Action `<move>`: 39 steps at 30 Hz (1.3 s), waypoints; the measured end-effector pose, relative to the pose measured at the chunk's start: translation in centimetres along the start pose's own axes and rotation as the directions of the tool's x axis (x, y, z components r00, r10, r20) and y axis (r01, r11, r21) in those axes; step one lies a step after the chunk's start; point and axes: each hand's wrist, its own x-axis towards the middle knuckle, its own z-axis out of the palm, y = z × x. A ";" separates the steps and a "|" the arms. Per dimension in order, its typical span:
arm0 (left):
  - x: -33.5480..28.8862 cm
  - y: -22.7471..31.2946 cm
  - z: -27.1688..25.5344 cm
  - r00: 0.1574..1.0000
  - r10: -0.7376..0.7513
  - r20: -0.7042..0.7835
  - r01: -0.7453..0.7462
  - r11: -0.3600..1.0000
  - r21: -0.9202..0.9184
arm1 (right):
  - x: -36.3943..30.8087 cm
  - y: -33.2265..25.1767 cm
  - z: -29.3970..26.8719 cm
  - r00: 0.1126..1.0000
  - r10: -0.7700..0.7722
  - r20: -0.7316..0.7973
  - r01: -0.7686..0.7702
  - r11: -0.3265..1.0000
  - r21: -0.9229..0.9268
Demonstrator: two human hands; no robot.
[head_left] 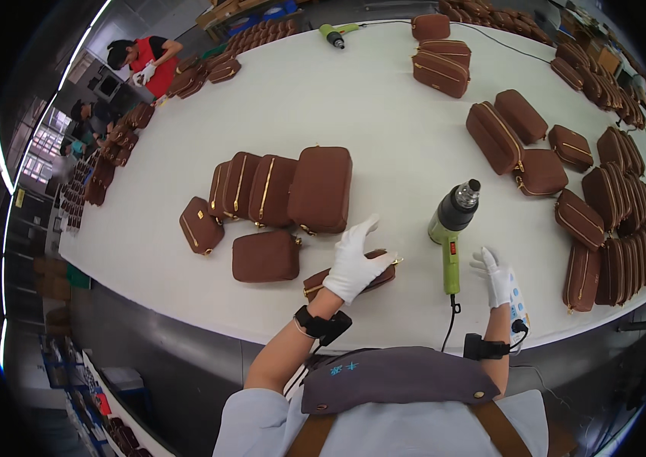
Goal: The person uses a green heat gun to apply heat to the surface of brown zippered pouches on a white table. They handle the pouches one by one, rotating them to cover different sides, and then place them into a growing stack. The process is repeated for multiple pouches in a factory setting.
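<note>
While the left white-gloved hand lies over a small brown pouch with gold zip hardware, close to the near edge of the white bench, its thumb and forefinger stand apart; whether its other fingers grip the pouch, I cannot tell. The right white-gloved hand has its fingers spread and holds nothing, near a lime-green and black heat gun with a metal nozzle and just beside a white power strip with blue markings. Light blue stitched characters show on the person's dark grey apron. Left of the pouch, a brown angular bag bears a small gold plate, its lettering too small to read.
</note>
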 end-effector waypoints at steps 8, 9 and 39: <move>-8.6 -5.9 -5.4 0.985 -0.166 0.049 0.161 0.982 0.095 | -8.7 -5.0 9.1 0.911 0.053 0.409 0.031 0.980 -0.197; -8.4 -5.8 -5.6 0.973 -0.208 0.101 0.196 0.974 0.116 | -8.5 -4.1 10.5 0.918 0.037 0.394 0.075 0.961 -0.265; 11.2 -17.5 -18.3 0.887 -0.460 -0.025 0.448 0.847 0.287 | 3.2 -9.1 29.6 0.990 -0.038 0.135 0.035 0.999 0.023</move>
